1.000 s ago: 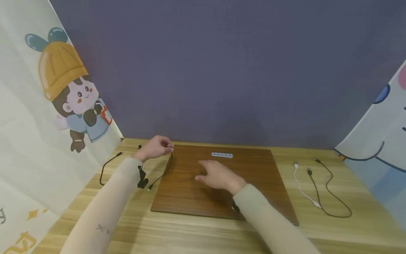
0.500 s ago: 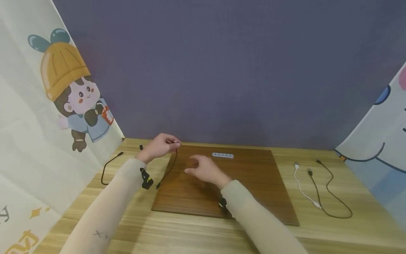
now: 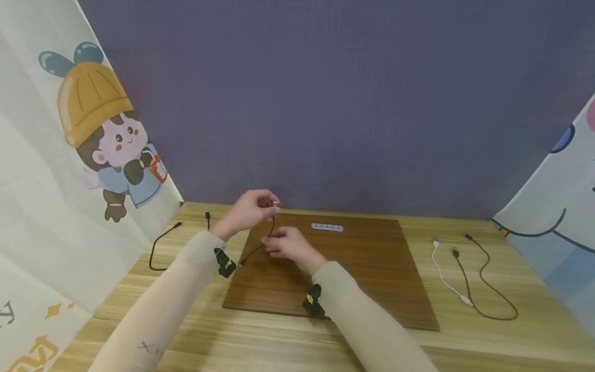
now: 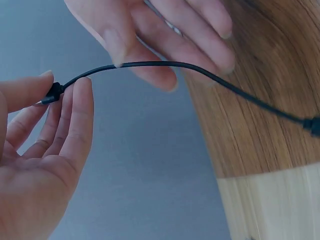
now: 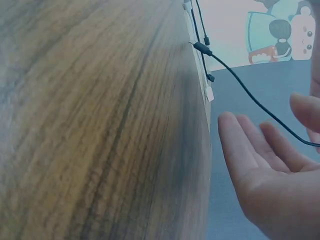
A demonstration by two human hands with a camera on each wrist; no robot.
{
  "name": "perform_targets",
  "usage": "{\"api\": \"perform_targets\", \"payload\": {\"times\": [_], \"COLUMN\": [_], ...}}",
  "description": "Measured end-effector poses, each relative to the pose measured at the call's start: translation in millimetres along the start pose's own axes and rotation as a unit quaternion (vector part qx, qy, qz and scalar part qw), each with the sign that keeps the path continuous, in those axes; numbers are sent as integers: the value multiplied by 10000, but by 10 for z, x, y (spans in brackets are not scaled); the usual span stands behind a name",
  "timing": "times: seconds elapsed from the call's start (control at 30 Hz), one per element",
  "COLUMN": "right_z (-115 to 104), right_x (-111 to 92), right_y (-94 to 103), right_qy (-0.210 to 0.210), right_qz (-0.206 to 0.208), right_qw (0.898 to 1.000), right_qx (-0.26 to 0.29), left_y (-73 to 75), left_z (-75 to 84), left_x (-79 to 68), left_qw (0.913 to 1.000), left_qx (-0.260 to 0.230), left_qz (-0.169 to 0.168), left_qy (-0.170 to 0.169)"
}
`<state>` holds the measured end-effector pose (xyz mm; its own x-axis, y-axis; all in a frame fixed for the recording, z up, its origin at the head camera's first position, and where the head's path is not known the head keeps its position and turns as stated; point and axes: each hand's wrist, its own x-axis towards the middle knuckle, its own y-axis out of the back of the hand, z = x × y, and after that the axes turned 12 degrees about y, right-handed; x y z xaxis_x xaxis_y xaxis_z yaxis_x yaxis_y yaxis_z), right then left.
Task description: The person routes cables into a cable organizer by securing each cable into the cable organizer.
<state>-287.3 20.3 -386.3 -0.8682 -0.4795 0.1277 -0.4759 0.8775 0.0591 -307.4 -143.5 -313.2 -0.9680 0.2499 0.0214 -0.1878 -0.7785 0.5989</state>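
Note:
My left hand point(image 3: 251, 209) pinches one plug of a short black USB cable point(image 4: 240, 92) between thumb and fingers, raised near the far left corner of a dark brown wooden board point(image 3: 372, 279). From there the cable hangs down, its other plug point(image 5: 202, 48) low over the board's left side. My right hand point(image 3: 295, 247) is beside the cable's middle, fingers extended; in the right wrist view the cable runs between its thumb and fingers without a firm pinch. On the board's far part lies a pale slotted strip point(image 3: 327, 227).
Another black cable point(image 3: 151, 253) lies on the light wood table point(image 3: 279, 341) at left, with a black plug point(image 3: 207, 214) nearby. Right of the board are a white cable point(image 3: 439, 266) and a longer black cable point(image 3: 483, 281). A dark panel point(image 3: 325, 103) stands behind.
My left hand has moved right and slightly up, carrying the cable over the board. My right hand has moved left to the cable's middle.

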Motion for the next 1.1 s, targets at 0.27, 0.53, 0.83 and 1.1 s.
{"api": "perform_targets", "payload": {"times": [0.27,0.53,0.83,1.1], "right_z": [15,3,2,-17], "right_x": [-10,-141,-319,-490], "right_y": [36,151,263,380], "right_qy": [-12,-21,-122,-154], "right_qz": [-169,-294,-209,-150], "right_qw": [9991,9995,9986,9969], "right_qx": [393,118,-477,-754], "left_y": [-30,-34,-132,-264], "left_z": [66,108,173,233], "left_x": [25,130,275,396], "left_qw": [9997,9987,9978,9989], "left_qx": [-140,46,89,-225], "left_qz": [176,489,455,137], "left_qy": [-73,155,472,395]}}
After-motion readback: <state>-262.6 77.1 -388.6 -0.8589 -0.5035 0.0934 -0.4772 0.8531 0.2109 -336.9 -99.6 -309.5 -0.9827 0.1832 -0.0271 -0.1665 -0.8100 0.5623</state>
